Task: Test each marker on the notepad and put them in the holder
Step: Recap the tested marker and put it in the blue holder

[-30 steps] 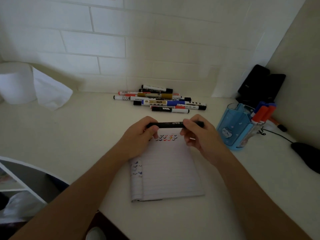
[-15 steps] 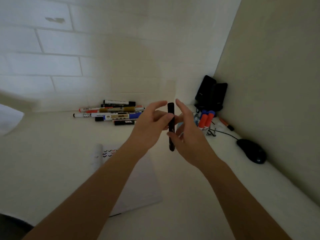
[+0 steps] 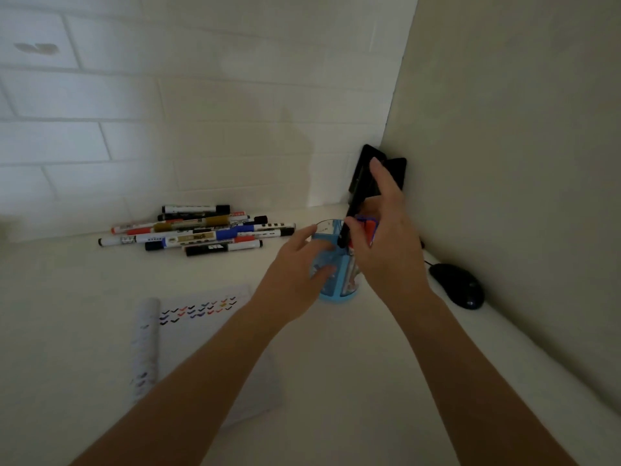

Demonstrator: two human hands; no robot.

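The right hand (image 3: pixel 386 243) was raised above the translucent blue plastic pen holder (image 3: pixel 336 292), which stood on the white bench (image 3: pixel 336 381) near its back right corner. The right forearm reached in from the bench's front right and the wrist was bent. The thumb and fingers were clamped on a slim black marker (image 3: pixel 350 217). The marker stood nearly upright, its top leaning toward the corner and its lower end at the holder's rim. Whether that end had entered the holder could not be told. Red- and blue-capped markers (image 3: pixel 368 227) stood in the holder, partly hidden behind the hand.

The left hand (image 3: pixel 295 274) reached in from the bench's front left. Its fingers (image 3: pixel 324 270) were spread and only slightly bent, lying against the holder's near wall. The thumb stood apart beside the rim.

A loose pile of capped whiteboard markers (image 3: pixel 198 230) lay along the bench's back edge against the white brick wall (image 3: pixel 201 129), well apart from the holder. The white lined notepad (image 3: pixel 208 334) lay toward the front left. It had rows of small coloured ticks (image 3: pixel 198 307) near its top and its turned pages rolled over at the left side. The left forearm crossed over its right part.

A black computer mouse (image 3: pixel 457 285) sat by the bench's right edge. Flat black objects (image 3: pixel 400 169) leaned in the back right corner.
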